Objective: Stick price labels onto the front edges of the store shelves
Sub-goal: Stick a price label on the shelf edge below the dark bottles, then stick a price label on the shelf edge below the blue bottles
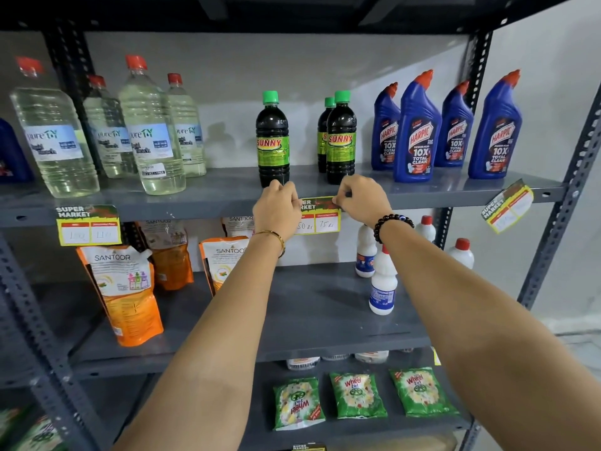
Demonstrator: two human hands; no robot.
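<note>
A yellow, green and red price label (320, 216) lies against the front edge of the upper grey shelf (195, 211), under the dark Sunny bottles (273, 141). My left hand (278, 208) pinches its top left corner and covers the label's left part. My right hand (361, 200) pinches its top right corner. Handwritten prices show on its white boxes. A second label (88, 224) hangs straight on the same edge at the left. A third label (507, 206) hangs tilted at the right end.
Clear bleach bottles (143, 125) and blue Harpic bottles (419, 128) stand on the upper shelf. Orange Santoor pouches (125, 294) and white bottles (383, 284) fill the middle shelf. Green Wheel packets (357, 395) lie on the lower shelf. A perforated upright (566, 190) frames the right side.
</note>
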